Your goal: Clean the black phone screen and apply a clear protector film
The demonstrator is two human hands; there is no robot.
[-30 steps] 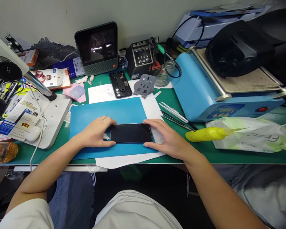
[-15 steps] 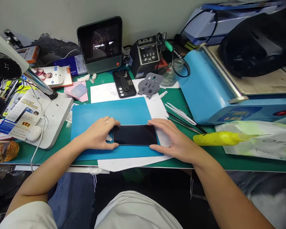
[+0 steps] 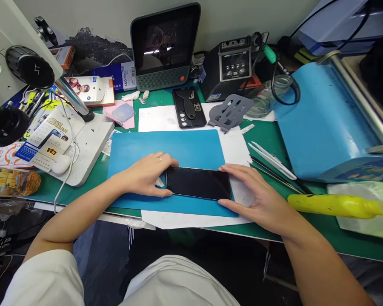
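Observation:
A smartphone (image 3: 198,183) lies flat and lengthwise, its dark screen facing up, on a blue mat (image 3: 166,144). My left hand (image 3: 150,175) grips its left end, thumb on the near edge and fingers on the far edge. At the other end, my right hand (image 3: 253,193) holds it the same way, fingers at the far corner and thumb at the near one. A small pale piece (image 3: 159,182) shows between my left thumb and fingers, beside the phone; its kind is unclear. White paper (image 3: 169,220) sticks out from under the mat.
Behind the mat are a black phone case (image 3: 189,108), a grey slotted stand (image 3: 230,111) and a smart display (image 3: 164,46). Tweezers (image 3: 274,163), a yellow bottle (image 3: 335,205) and a blue machine (image 3: 325,123) stand right. A microscope base (image 3: 89,148) occupies the left.
The whole view has shifted, so the bench things appear farther right and the microscope shows more. Both hands keep the same grip on the phone, which stays on the mat.

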